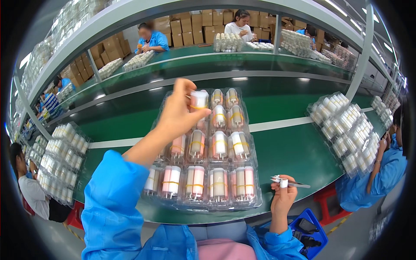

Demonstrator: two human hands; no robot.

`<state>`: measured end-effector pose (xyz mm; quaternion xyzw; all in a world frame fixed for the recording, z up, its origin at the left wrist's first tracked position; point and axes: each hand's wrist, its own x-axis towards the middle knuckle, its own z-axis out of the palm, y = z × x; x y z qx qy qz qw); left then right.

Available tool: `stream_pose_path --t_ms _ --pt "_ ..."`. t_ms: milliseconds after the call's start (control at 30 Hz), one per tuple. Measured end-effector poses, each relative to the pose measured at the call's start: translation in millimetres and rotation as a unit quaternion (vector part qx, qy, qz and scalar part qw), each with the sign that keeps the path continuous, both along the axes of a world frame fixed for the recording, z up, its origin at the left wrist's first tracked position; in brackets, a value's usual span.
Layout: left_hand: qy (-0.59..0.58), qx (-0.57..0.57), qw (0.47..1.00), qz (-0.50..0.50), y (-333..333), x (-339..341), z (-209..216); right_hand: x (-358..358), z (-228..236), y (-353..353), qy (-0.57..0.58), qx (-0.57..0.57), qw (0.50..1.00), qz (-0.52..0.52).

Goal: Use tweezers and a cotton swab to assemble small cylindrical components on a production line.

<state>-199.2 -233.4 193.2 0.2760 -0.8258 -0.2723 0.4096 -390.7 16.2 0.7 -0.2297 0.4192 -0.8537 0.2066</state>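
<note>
My left hand (184, 104) is raised over the far left part of a clear plastic tray (258, 190). Its thumb and fingers close round a bundle of white and pink cylinders (199, 99) with a yellow band, slightly blurred. Similar banded bundles (218, 184) in white, pink and grey stand in rows in the tray's pockets, thin pins showing at their near ends. My forearm and hand hide some left pockets. Right of the tray, near the table's front edge, my right hand (282, 197) is closed on metal tweezers (300, 185); a small white piece (284, 183) shows at its fingertips.
Stacked trays of white cylinders stand at the left (65, 151) and right (346, 130) of the green table (299, 156). A blue bin (318, 236) with dark items sits below its front edge. Co-workers sit on both sides and across, behind a metal frame (366, 56).
</note>
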Motion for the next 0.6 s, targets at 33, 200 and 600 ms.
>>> stream_pose_path --t_ms 33,200,600 --pt "0.053 0.044 0.997 -0.038 10.9 11.3 6.4 -0.1 0.2 4.6 -0.005 0.000 1.000 -0.003" --pt "0.226 0.210 0.950 -0.056 104.0 90.8 1.5 3.8 12.4 35.1 0.000 -0.020 1.000 -0.015" --pt "0.161 0.338 0.925 -0.068 224.3 117.1 -111.2 103.0 83.0 56.6 0.080 0.030 0.972 0.217"
